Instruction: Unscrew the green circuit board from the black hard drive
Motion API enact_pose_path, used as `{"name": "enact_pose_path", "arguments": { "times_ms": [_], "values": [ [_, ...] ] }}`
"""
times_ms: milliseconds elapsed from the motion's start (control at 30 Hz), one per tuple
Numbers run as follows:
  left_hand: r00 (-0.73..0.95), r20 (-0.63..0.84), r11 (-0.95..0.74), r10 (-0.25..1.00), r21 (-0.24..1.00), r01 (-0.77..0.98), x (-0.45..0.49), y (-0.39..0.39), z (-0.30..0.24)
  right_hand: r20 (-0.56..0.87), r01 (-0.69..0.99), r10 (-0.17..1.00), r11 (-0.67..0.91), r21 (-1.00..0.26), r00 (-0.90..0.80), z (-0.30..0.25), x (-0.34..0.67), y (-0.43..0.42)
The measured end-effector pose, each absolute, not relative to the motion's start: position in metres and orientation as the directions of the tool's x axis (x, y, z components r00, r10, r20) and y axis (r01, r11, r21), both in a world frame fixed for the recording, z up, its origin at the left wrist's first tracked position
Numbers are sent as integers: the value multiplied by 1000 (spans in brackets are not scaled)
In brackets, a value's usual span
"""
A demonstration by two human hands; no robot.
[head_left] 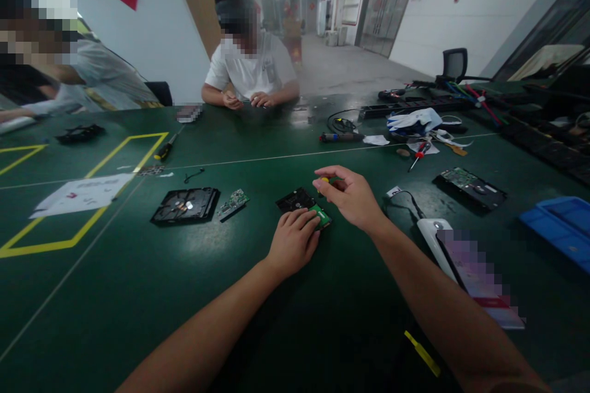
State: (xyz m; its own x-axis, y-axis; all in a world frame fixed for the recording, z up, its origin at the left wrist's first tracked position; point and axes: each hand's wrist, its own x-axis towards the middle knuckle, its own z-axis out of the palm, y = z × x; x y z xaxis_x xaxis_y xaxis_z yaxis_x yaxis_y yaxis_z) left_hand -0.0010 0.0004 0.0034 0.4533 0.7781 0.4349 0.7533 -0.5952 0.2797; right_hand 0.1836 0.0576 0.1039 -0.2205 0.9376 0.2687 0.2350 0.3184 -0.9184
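Observation:
A black hard drive (pixel 295 199) with a green section at its near right end lies on the green table in front of me. Over its near edge my left hand (pixel 295 238) is curled, fingers on the drive, gripping it against the table. Just above the drive's right end, my right hand (pixel 351 195) pinches a small screwdriver (pixel 325 180) between thumb and fingers. Only a yellow part of that tool shows; its tip is hidden. To the left are a small circuit board (pixel 234 204) and a larger black hard drive (pixel 187 206).
Another drive (pixel 472 188), a white device with a cable (pixel 442 242) and a blue tray (pixel 557 227) are to the right. Farther back lie a red screwdriver (pixel 418 155), gloves (pixel 415 121) and an electric screwdriver (pixel 341 137). A person (pixel 253 67) sits opposite.

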Motion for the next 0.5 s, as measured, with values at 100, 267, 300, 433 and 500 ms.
{"name": "enact_pose_path", "arguments": {
  "times_ms": [100, 267, 300, 433, 500],
  "values": [
    [452, 432, -592, 780, 278, 756, -1, 0, 2, 231, 215, 955, 270, -939, -188, 105, 183, 57],
    [454, 433, -593, 779, 273, 757, -1, 0, 2, 256, 256, 949, 298, -919, -186, 107, 184, 57],
    [455, 430, -593, 779, 272, 758, -1, 0, 2, 275, 279, 945, 316, -907, -179, 107, 184, 57],
    [457, 427, -592, 781, 272, 758, -1, 0, 3, 331, 334, 931, 364, -870, -153, 104, 185, 58],
    [457, 427, -592, 781, 270, 759, -2, 0, 2, 325, 322, 933, 358, -876, -153, 102, 185, 58]
  ]
}}
